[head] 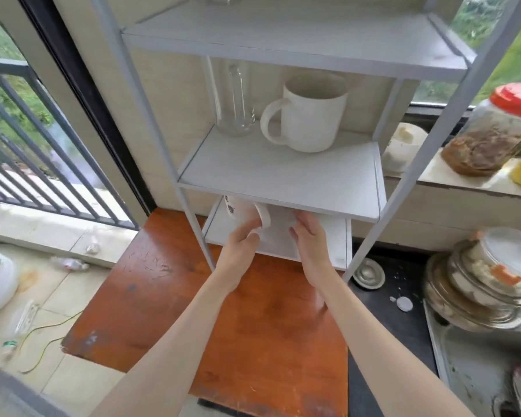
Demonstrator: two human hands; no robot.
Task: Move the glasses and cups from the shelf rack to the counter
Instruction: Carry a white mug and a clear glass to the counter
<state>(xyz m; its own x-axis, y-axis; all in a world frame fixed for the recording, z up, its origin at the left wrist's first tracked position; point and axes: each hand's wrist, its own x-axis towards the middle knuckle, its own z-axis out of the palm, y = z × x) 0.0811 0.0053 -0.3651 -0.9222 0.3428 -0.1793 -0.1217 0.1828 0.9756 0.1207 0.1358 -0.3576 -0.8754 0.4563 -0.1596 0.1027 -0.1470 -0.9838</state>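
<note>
Fingers (251, 228) of left hand (238, 251) on printed cup's handle (263, 216) (lowest shelf), right hand (309, 236) beside

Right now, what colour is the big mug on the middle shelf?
Plain white mug, clearest in the head view.

Counted: two white mugs, one large (309, 112) at 12 o'clock, one printed (241, 209) lower down; one clear glass (235, 100); three rack shelves (283, 176); two hands, left (239, 251) and right (310, 239).

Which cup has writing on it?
The mug on the lowest shelf, by the left hand. The big mug higher up is plain white.
</note>
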